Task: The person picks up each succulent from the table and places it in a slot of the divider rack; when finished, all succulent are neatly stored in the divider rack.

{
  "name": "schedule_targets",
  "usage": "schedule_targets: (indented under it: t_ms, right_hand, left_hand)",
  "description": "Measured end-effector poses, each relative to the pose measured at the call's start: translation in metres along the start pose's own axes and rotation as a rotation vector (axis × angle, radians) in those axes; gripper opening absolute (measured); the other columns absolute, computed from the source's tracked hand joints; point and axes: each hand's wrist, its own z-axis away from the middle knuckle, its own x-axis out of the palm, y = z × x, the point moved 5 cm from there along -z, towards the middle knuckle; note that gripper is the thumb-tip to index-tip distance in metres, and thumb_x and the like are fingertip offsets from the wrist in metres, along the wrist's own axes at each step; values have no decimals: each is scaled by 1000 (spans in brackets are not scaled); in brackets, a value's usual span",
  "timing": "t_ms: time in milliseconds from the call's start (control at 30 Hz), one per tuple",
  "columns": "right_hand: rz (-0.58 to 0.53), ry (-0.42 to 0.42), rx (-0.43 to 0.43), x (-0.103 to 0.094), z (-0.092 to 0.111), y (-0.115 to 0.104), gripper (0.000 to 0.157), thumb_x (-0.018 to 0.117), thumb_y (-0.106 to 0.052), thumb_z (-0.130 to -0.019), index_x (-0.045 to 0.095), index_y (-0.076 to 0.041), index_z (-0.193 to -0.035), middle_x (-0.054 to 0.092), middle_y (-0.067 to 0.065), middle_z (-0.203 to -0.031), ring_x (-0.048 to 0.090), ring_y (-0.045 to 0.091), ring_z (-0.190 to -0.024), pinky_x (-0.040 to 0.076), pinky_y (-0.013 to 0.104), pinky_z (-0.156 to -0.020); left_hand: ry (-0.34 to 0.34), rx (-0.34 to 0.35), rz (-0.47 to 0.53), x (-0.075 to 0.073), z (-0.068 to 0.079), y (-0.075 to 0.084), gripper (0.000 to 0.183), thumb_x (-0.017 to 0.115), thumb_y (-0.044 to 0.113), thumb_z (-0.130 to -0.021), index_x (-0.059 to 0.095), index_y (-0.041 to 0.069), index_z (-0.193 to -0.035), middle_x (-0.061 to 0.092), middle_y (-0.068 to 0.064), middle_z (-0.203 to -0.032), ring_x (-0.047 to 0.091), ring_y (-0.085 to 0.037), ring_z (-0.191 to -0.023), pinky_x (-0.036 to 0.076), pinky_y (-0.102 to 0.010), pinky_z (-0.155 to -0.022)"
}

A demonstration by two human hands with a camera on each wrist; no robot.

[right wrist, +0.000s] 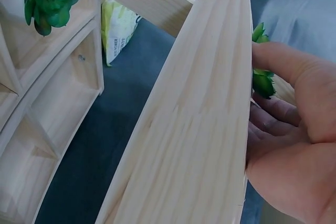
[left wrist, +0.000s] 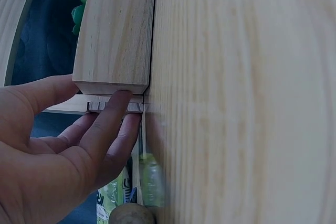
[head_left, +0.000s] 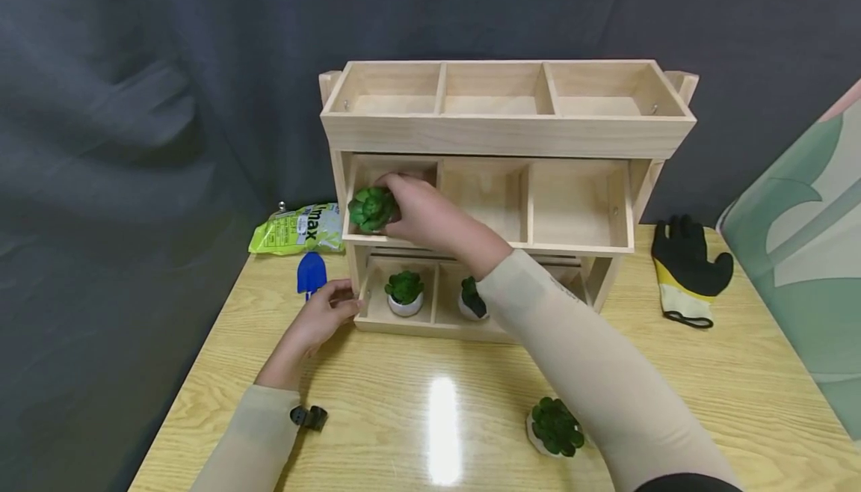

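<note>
My right hand (head_left: 422, 211) grips a green potted succulent (head_left: 370, 209) at the left compartment of the middle tier of a wooden plant shelf (head_left: 507, 137). Its pot is hidden; in the right wrist view the front board covers part of the plant (right wrist: 262, 80) and fingers. Low on the left, my left hand (head_left: 326, 318) holds the corner of the bottom tray, thumb at one edge and fingers against the board's end (left wrist: 110, 87). Two succulents in white pots, one on the left (head_left: 405, 291) and one in the middle (head_left: 472, 299), stand in the bottom tier.
Another potted succulent (head_left: 555, 428) is on the table by my right forearm. A green bag (head_left: 299, 230) and a blue toy-like shovel (head_left: 312, 273) lie left of the shelf. A black and yellow work glove (head_left: 689, 271) lies to its right. Dark curtain hangs behind.
</note>
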Motion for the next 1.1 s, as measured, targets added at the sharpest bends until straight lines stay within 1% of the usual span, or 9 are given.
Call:
schedule_targets:
  t_ms: [267,400,533,633,733,900,1100]
  right_hand:
    - [-67,31,17,-4,13,1,66,79,-8,-95,49,-2,-153,62,16,-150,62,29,-137,53,39,-118]
    - [-114,47,25,-7,23,2,71,79,-9,-95,45,-3,-157,60,15,-154,62,29,-138,53,39,-118]
    - [-166,57,42,-10,37,3,72,76,-10,-98,41,-6,-161,56,13,-158,61,30,-140,55,39,-117]
    - [-174,61,45,-13,48,4,71,74,-12,-100,40,-9,-162,54,12,-161,63,31,-139,57,39,-114]
    - [-168,66,36,-16,57,3,70,73,-15,-101,39,-9,-163,52,12,-163,65,33,-137,57,41,-113]
    - [-182,77,25,-24,76,3,70,73,-21,-102,40,-10,-163,52,10,-163,66,35,-135,56,44,-114]
    - [-193,87,31,-34,104,7,70,74,-25,-102,41,-12,-162,55,9,-161,65,32,-137,56,45,-115]
  left_hand:
    - [2,10,-4,-1,-1,-2,58,61,13,-108,39,-4,-159,49,-30,-155,55,-45,-142,56,-52,-114]
    - [8,3,-8,0,-1,-2,58,61,15,-108,39,-3,-159,49,-30,-155,54,-46,-143,55,-53,-115]
    - [7,5,-10,0,-1,-2,58,61,15,-108,39,-4,-159,49,-30,-155,54,-46,-143,55,-53,-115]
    - [8,3,-14,0,0,-2,58,61,14,-108,39,-3,-159,49,-29,-155,55,-45,-143,55,-53,-115]
    - [14,-3,-12,-1,0,-3,57,61,13,-108,39,-2,-159,49,-28,-155,55,-45,-143,55,-53,-115]
    - [11,-2,-13,-1,0,-2,57,60,13,-109,39,-2,-160,48,-28,-156,54,-45,-143,55,-53,-115]
    - [7,-3,-16,-1,0,-1,57,60,14,-109,39,-1,-159,48,-27,-155,54,-44,-143,55,-52,-114]
